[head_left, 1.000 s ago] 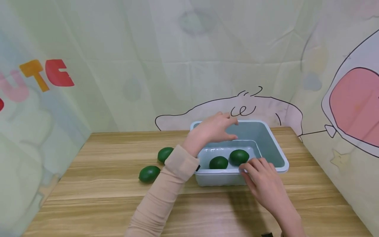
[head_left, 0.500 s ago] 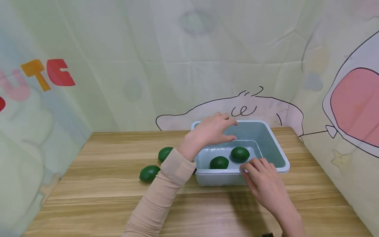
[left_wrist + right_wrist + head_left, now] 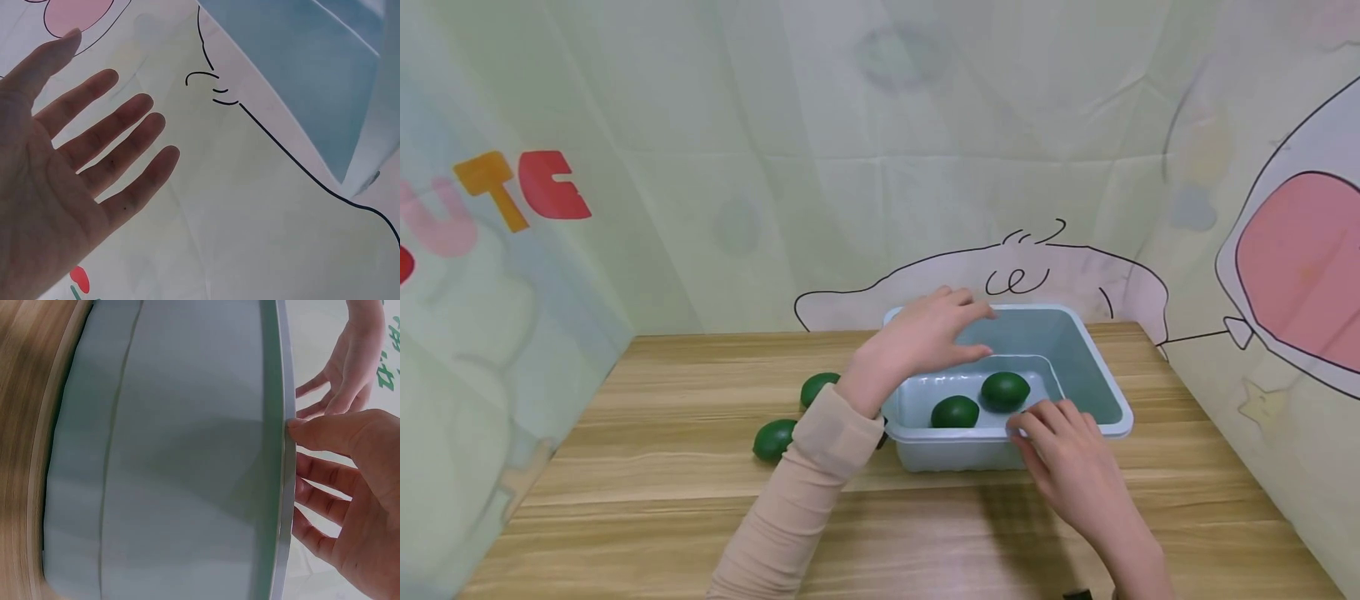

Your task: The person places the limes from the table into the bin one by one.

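Note:
A light blue plastic bin [image 3: 955,455] stands on the table, with a green lime [image 3: 955,412] and another lime [image 3: 1005,392] lying apart on its floor. Over the bin's back left part hovers my left hand [image 3: 925,335], its fingers spread and nothing in them. The left wrist view shows that palm [image 3: 56,181] bare. My right hand [image 3: 1067,458] grips the bin's front rim near the right corner. In the right wrist view its thumb [image 3: 319,432] presses the rim while the fingers reach behind it. Left of the bin, my left forearm partly covers two more limes.
One outside lime [image 3: 771,440] lies nearer, the other lime [image 3: 818,388] farther back, both on the wooden table [image 3: 647,450]. A printed cloth backdrop [image 3: 722,192] hangs behind and at both sides.
My left hand has drawn slightly left and back over the bin. The right lime in the bin has rolled a little away from the front wall. My right hand has stayed put.

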`<state>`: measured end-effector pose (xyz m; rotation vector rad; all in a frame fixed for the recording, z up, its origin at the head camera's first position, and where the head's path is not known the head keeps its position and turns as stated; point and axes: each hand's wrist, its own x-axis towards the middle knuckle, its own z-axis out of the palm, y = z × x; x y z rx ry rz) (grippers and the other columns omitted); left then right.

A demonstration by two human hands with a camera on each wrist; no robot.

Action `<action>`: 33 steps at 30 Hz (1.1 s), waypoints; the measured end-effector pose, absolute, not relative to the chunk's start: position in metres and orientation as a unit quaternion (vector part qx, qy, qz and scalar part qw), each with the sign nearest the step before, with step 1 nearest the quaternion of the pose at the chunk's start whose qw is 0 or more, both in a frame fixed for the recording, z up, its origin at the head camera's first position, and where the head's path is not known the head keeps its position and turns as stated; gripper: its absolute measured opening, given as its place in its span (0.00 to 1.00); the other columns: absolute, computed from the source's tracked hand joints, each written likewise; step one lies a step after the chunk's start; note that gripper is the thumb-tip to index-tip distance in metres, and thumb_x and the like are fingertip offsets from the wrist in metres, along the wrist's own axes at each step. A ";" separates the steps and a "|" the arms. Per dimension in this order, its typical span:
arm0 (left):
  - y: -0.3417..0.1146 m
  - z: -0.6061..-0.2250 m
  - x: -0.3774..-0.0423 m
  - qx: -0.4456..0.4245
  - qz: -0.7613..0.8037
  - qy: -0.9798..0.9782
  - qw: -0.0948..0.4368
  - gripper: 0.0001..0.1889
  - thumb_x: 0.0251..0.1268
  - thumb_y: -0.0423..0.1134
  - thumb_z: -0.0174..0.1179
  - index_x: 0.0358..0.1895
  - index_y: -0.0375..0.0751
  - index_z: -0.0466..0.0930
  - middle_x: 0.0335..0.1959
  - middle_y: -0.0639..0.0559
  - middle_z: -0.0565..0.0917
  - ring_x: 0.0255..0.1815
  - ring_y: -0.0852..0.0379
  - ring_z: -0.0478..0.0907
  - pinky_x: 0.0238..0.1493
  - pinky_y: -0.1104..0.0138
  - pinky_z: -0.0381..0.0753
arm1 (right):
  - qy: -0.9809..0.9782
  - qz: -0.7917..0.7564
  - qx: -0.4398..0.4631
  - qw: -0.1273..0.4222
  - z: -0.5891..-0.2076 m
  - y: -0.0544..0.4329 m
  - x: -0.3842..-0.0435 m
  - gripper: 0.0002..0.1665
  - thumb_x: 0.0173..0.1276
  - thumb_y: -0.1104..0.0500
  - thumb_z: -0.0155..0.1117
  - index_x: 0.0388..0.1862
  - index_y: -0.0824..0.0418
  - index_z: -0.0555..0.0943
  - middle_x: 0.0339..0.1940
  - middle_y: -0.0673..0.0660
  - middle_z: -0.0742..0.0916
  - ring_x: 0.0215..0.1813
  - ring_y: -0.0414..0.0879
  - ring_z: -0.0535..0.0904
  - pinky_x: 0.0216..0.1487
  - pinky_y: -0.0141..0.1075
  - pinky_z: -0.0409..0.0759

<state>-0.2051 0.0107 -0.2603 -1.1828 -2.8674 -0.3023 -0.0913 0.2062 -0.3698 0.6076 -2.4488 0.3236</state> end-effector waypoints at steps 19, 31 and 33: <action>-0.006 -0.272 -0.195 -0.392 -0.118 -0.911 0.052 0.24 0.67 0.54 0.57 0.63 0.51 0.74 0.56 0.53 0.77 0.56 0.54 0.73 0.56 0.63 0.75 | -0.925 0.124 0.220 0.283 -0.370 0.206 -0.091 0.10 0.56 0.63 0.70 0.36 0.53 0.82 0.34 0.48 0.82 0.41 0.46 0.72 0.40 0.40 0.69; -0.015 -0.281 -0.189 -0.419 -0.143 -0.890 0.110 0.19 0.69 0.51 0.55 0.59 0.50 0.77 0.53 0.55 0.80 0.54 0.56 0.75 0.54 0.65 0.76 | -0.925 0.119 0.220 0.284 -0.369 0.205 -0.091 0.09 0.57 0.62 0.70 0.36 0.53 0.82 0.33 0.49 0.82 0.41 0.46 0.73 0.40 0.40 0.69; -0.016 -0.283 -0.189 -0.422 -0.143 -0.887 0.117 0.19 0.69 0.50 0.55 0.59 0.50 0.77 0.55 0.55 0.80 0.55 0.56 0.75 0.56 0.64 0.75 | -0.926 0.119 0.220 0.284 -0.370 0.205 -0.091 0.09 0.57 0.62 0.70 0.36 0.53 0.82 0.33 0.49 0.82 0.41 0.46 0.72 0.40 0.40 0.69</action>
